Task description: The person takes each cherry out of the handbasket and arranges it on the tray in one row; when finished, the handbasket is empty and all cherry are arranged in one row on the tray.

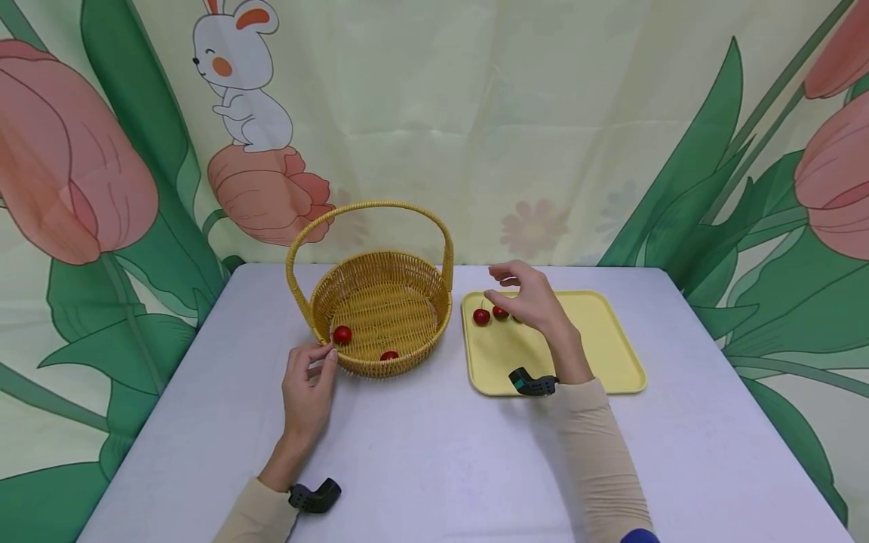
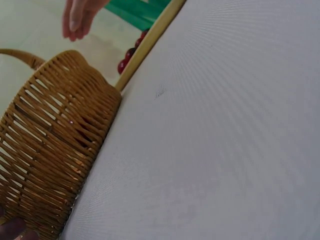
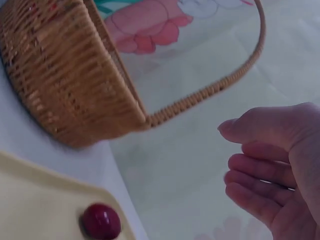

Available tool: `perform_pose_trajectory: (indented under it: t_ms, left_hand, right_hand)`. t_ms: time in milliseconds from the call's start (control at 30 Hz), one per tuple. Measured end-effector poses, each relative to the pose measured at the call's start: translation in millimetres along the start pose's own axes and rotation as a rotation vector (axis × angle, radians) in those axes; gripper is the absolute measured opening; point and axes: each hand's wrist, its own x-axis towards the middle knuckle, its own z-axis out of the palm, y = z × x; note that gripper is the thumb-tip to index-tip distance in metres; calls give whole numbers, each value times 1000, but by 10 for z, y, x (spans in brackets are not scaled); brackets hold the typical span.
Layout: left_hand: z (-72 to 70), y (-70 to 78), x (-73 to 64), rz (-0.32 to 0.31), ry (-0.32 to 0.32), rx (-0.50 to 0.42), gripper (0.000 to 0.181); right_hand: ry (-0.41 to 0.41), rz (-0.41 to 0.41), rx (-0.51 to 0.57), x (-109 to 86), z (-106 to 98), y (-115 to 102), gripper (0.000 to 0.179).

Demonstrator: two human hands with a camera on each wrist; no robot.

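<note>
A round woven basket (image 1: pixel 380 369) with a tall arched handle stands left of the middle of the table. Thumb and forefinger of my left hand (image 1: pixel 308 388) pinch its rim at the front left, near the handle's foot. Inside lie a dark red cherry (image 1: pixel 342 335) by the left wall and another cherry (image 1: pixel 389 355) at the front, partly hidden by the rim. My right hand (image 1: pixel 532 298) hovers above the yellow tray (image 1: pixel 611 347), fingers loosely bent, holding nothing. Below it, cherries (image 1: pixel 481 317) sit near the tray's back left corner, some hidden behind the hand.
A white cloth covers the table (image 1: pixel 421 467). Close behind its back edge hangs a curtain (image 1: pixel 543 136) printed with tulips and a rabbit. The basket's handle (image 1: pixel 370 204) arches high above its bowl. Each wrist wears a black camera strap (image 1: pixel 532 383).
</note>
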Motion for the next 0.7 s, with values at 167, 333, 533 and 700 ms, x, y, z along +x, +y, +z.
perform_pose_trajectory:
  t_ms: [167, 333, 533, 700]
  left_hand:
    - [-1, -1, 1, -1, -1, -3, 24]
    - [5, -19, 0, 9, 9, 2, 23]
    - [9, -29, 2, 24, 17, -4, 23]
    - [2, -20, 0, 18, 9, 0, 22]
  right_hand:
    - [-54, -57, 34, 78, 150, -150, 40]
    - [-123, -120, 86, 159, 315, -249, 40]
    - [-210, -166, 77, 267, 494, -379, 40]
    - [-301, -165, 46, 352, 632, -472, 42]
